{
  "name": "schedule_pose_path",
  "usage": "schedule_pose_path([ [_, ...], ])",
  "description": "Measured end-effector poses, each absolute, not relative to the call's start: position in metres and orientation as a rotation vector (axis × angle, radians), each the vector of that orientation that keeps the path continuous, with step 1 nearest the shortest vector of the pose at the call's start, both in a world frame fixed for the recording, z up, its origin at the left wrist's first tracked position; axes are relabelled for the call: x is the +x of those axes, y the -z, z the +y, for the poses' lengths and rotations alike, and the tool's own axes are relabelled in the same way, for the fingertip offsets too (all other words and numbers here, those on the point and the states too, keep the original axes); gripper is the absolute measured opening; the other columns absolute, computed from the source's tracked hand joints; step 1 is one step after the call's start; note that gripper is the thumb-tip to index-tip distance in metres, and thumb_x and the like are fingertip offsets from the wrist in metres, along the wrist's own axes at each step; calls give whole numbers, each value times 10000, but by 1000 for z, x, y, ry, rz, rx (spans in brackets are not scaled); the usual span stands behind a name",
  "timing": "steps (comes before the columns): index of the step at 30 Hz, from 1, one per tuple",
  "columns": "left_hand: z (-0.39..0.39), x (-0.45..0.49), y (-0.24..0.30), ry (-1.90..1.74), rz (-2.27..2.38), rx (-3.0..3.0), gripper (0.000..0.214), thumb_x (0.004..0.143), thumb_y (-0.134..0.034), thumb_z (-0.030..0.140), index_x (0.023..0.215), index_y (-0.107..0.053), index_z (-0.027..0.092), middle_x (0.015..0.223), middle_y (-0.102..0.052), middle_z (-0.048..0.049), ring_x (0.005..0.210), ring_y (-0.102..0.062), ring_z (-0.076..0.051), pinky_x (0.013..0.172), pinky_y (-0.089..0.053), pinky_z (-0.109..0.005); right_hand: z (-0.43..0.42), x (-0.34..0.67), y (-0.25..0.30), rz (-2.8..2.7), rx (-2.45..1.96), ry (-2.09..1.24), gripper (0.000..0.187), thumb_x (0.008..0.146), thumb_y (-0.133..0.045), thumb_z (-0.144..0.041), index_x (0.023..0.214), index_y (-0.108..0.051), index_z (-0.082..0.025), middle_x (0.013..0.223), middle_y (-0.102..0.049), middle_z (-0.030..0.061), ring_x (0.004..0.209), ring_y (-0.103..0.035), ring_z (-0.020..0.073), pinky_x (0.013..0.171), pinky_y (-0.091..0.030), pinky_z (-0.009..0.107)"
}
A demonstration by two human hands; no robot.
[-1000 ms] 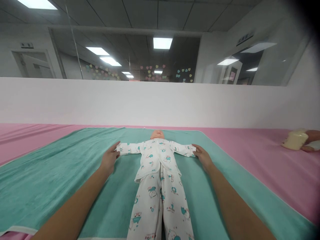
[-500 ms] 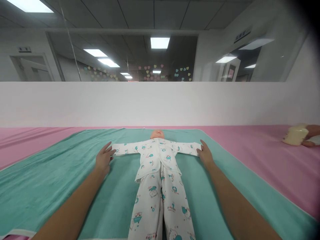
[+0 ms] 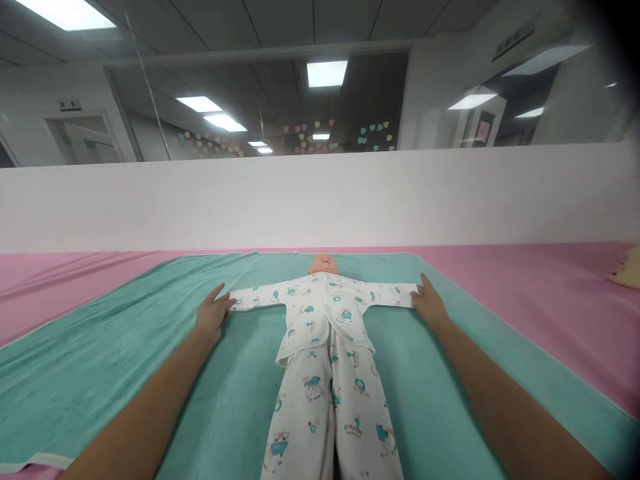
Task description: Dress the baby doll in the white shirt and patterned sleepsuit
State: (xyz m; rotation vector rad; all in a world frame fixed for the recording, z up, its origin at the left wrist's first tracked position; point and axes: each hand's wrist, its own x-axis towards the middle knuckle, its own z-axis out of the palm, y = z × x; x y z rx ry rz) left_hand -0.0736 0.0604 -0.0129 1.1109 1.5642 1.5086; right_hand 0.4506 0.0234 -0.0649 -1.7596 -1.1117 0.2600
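In the head view, a baby doll point(image 3: 323, 264) lies on its back at the middle of the frame, face up, dressed in a white suit point(image 3: 325, 313) printed with teal animals. Its legs run toward the camera and out past the bottom edge, and its arms stretch straight out to either side. It rests on a teal towel point(image 3: 120, 340), spread over a pink sheet point(image 3: 65, 287), so the doll has a soft, flat bed with room around it.

Both forearms reach in from the bottom corners. The left hand point(image 3: 211, 317) sits at the cuff on its side, its fingers point(image 3: 223, 301) spread, with the tips against the cuff end. The right hand point(image 3: 430, 305) lies at the other cuff, with its fingers point(image 3: 421, 288) closer together and laid over the sleeve's end. Neither hand appears to pinch the cloth. Placed at the far ends of the sleeves, they seem to keep both arms flat and fully spread.

Beyond the sheet stands a white wall point(image 3: 320, 200), topped by glass point(image 3: 260, 100) with heart stickers point(image 3: 313, 133). A cream object point(image 3: 629, 268) is cut off at the right edge, too partial to name.
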Motion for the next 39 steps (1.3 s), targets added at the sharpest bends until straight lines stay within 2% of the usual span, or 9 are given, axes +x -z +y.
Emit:
schedule_pose_path([
  [4,66,-74,18,-1410,1805,1308,625,623,-608,198,1240,-507,202,1068,-638,-96,716,-602,-169,585,-451,-265,30,458,72,-1101,-1761,-215,697,726,-479,-278,1388,-276,-196,1161,-564,128,910,-588,241,762,-459,352],
  [8,69,-73,24,-1107,2034,1733,483,666,-547,208,1147,-580,207,1035,-649,-80,904,-591,-249,781,-442,-352,30,458,73,-1172,-1878,-144,518,680,-486,-246,1191,-516,-164,930,-631,78,769,-587,214,699,-451,331],
  [11,68,-71,26,-1011,2118,1832,424,688,-503,197,1099,-607,221,1110,-609,-94,997,-550,-307,813,-423,-407,22,452,67,-1211,-1924,-76,405,663,-486,-207,1053,-590,-172,994,-608,88,819,-571,238,715,-427,352],
  [14,65,-66,25,-957,2205,2044,429,723,-447,176,1129,-582,216,1249,-512,-102,1066,-515,-308,836,-426,-408,13,436,55,-1323,-1899,132,379,715,-417,-165,1058,-578,-180,1154,-531,102,944,-533,255,781,-397,371],
  [18,59,-41,23,-1087,1977,2426,390,849,-366,284,1189,-544,212,1363,-424,-45,1252,-359,-245,1032,-298,-365,5,394,38,-1595,-1683,423,366,818,-324,-173,1104,-552,-165,1228,-495,100,1108,-455,245,935,-344,388],
  [24,51,5,33,-838,1606,2587,533,896,-269,488,1383,-297,275,1473,-234,-6,1355,-174,-235,1085,-158,-430,5,320,39,-1868,-1526,205,486,915,-226,-419,1346,-328,-219,1437,-291,50,1311,-255,214,1072,-213,414],
  [27,51,6,35,-749,1638,2534,533,893,-250,513,1395,-236,337,1469,-244,7,1340,-212,-247,1070,-142,-460,9,315,50,-1943,-1628,127,499,922,-154,-445,1374,-271,-270,1439,-294,26,1323,-236,220,1074,-160,463],
  [31,53,-6,31,-704,1687,2429,548,873,-258,552,1383,-262,354,1452,-290,0,1304,-272,-273,1030,-214,-457,13,337,59,-1915,-1807,152,553,892,-193,-534,1381,-256,-283,1445,-281,34,1316,-224,272,1050,-152,509],
  [39,55,-32,35,-653,1721,2326,574,871,-216,549,1373,-311,289,1389,-395,-51,1244,-366,-273,1017,-247,-428,-3,389,68,-1811,-2054,3,645,857,-287,-542,1392,-226,-186,1433,-288,104,1298,-265,298,1036,-165,533],
])
